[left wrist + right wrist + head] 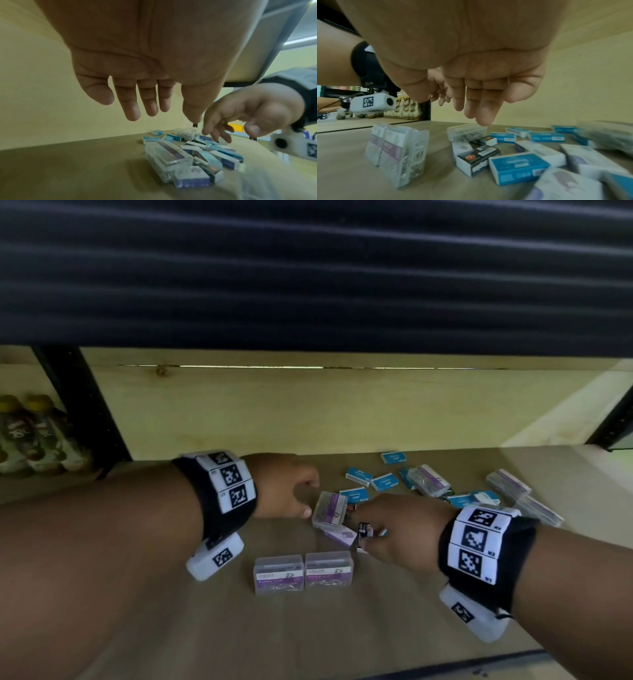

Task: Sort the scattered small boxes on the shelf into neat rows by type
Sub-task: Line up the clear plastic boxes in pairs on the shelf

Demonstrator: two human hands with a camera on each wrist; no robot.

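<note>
Forearms (102, 535) over wooden shelf (154, 628).

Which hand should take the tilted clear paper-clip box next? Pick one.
Left. The left hand hangs open right beside the tilted clear box; the right hand is over the small cardboard boxes.

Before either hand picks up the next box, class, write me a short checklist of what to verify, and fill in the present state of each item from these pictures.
1. Left hand free to grasp: ok, fingers hang straight, holding nothing.
2. Right hand free: ok, its fingers are relaxed and empty above the pile.
3. A row already begun: ok, two clear boxes stand upright side by side at the shelf front.
4. Next clear box reachable: ok, one lies tilted on other boxes between the hands.
5. Blue boxes sorted: not ok, scattered at mixed angles.
6. Count of each type: cannot tell, boxes overlap.
</note>
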